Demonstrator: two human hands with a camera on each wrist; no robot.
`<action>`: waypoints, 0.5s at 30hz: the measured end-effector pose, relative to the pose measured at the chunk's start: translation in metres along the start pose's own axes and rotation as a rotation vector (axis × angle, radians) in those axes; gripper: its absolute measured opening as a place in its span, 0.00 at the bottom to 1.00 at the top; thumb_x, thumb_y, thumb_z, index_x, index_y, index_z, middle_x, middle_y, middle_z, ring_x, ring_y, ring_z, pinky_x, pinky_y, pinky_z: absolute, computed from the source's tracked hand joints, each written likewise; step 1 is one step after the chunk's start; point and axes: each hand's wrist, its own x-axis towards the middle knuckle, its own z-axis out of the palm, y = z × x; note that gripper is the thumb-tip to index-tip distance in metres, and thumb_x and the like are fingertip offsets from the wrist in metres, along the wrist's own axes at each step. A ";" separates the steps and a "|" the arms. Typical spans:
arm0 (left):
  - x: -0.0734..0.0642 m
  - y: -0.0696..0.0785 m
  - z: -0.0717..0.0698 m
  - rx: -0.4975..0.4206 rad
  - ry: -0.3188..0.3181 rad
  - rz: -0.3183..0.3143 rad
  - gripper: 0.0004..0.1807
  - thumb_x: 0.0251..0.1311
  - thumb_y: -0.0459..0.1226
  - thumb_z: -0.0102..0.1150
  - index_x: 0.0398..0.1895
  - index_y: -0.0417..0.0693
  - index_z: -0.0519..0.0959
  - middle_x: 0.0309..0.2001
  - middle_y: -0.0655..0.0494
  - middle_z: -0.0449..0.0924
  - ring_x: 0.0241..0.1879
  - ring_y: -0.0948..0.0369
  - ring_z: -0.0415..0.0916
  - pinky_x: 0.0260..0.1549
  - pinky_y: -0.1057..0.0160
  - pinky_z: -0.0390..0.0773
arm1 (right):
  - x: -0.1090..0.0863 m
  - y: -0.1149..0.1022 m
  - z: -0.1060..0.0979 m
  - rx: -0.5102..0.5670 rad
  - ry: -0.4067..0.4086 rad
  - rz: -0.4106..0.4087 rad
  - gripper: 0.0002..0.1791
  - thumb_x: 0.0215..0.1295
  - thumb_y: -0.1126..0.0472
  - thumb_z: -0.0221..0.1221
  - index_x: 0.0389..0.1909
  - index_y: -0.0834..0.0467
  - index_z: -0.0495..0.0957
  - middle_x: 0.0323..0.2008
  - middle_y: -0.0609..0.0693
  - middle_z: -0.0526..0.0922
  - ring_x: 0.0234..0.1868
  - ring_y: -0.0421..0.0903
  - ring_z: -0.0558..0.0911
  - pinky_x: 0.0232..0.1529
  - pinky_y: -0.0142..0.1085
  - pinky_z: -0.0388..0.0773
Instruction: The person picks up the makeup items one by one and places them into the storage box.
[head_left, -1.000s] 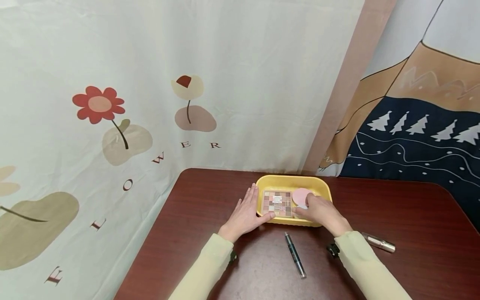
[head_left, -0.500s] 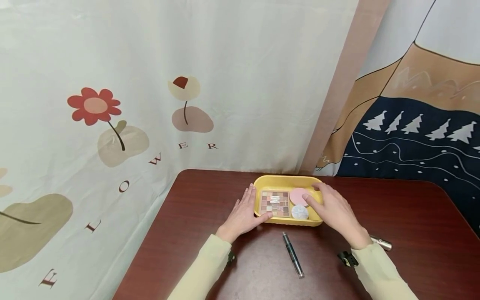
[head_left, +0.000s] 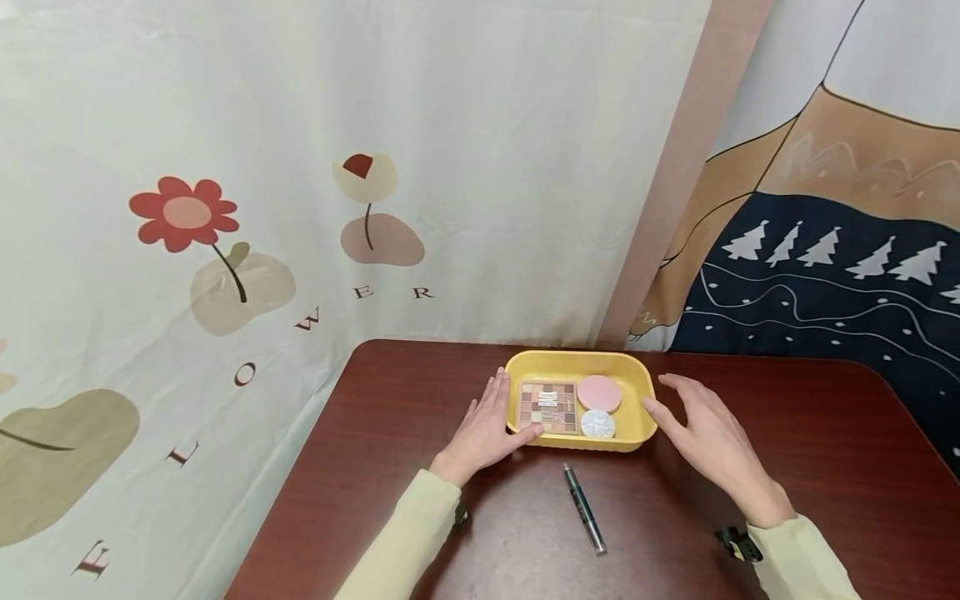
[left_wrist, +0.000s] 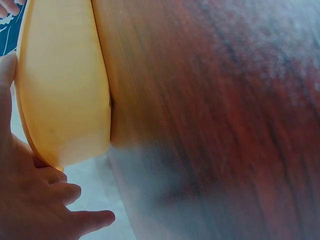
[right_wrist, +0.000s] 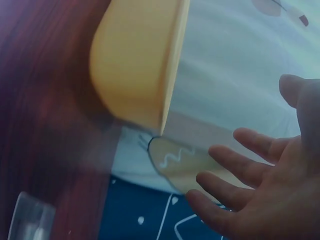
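Observation:
A yellow tray [head_left: 637, 425] lies near the back of the table. In it are an eyeshadow palette [head_left: 549, 407], a round pink case [head_left: 598, 393] and a smaller round white marbled case [head_left: 597, 423]. My left hand [head_left: 482, 429] rests against the tray's left end, fingers straight along the side and thumb over the front rim; the left wrist view shows these fingers [left_wrist: 95, 220] past the tray's corner. Just beyond the right end, my right hand [head_left: 716, 442] hovers with relaxed, spread fingers and an empty palm, as the right wrist view shows too.
In front of the tray lies a slim dark pen-like tube [head_left: 585, 510] on the dark red table [head_left: 420, 417]. A clear and silvery object [right_wrist: 32, 222] shows at the lower left of the right wrist view. Printed curtains [head_left: 487, 167] hang behind the table.
My right hand has lifted out of the tray, uncovering the white case, and moved right past the tray's end. The silvery tube is now hidden by the right arm. The left hand stays at the tray.

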 end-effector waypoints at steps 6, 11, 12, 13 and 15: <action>0.000 0.000 -0.001 -0.009 0.003 0.001 0.62 0.65 0.70 0.53 0.84 0.39 0.40 0.84 0.47 0.36 0.82 0.49 0.40 0.73 0.38 0.55 | -0.007 0.015 -0.006 -0.019 0.002 0.011 0.41 0.76 0.36 0.53 0.73 0.65 0.66 0.71 0.69 0.67 0.71 0.69 0.64 0.65 0.70 0.61; 0.000 -0.001 0.000 -0.008 0.004 0.002 0.62 0.65 0.70 0.53 0.84 0.39 0.40 0.84 0.47 0.36 0.82 0.49 0.40 0.73 0.38 0.55 | -0.014 0.028 -0.010 -0.036 0.011 0.012 0.41 0.77 0.36 0.52 0.73 0.66 0.66 0.70 0.70 0.67 0.70 0.70 0.64 0.64 0.70 0.61; 0.000 -0.001 0.000 -0.007 0.004 0.003 0.62 0.65 0.70 0.53 0.84 0.39 0.40 0.84 0.47 0.36 0.82 0.49 0.40 0.73 0.38 0.55 | -0.015 0.031 -0.011 -0.039 0.010 0.016 0.41 0.77 0.36 0.52 0.73 0.66 0.66 0.70 0.71 0.67 0.70 0.70 0.64 0.64 0.70 0.61; 0.000 -0.001 0.000 -0.006 0.004 0.004 0.62 0.65 0.71 0.52 0.84 0.39 0.40 0.84 0.47 0.36 0.82 0.49 0.40 0.73 0.38 0.55 | -0.016 0.034 -0.012 -0.041 0.007 0.021 0.42 0.77 0.35 0.52 0.73 0.67 0.66 0.70 0.71 0.67 0.70 0.71 0.64 0.63 0.70 0.62; 0.000 -0.001 0.000 -0.001 0.002 0.003 0.62 0.65 0.71 0.52 0.84 0.40 0.40 0.84 0.46 0.36 0.82 0.50 0.40 0.73 0.38 0.55 | -0.019 0.040 -0.013 -0.048 -0.003 0.034 0.43 0.76 0.34 0.51 0.73 0.67 0.65 0.70 0.72 0.66 0.70 0.71 0.64 0.63 0.71 0.62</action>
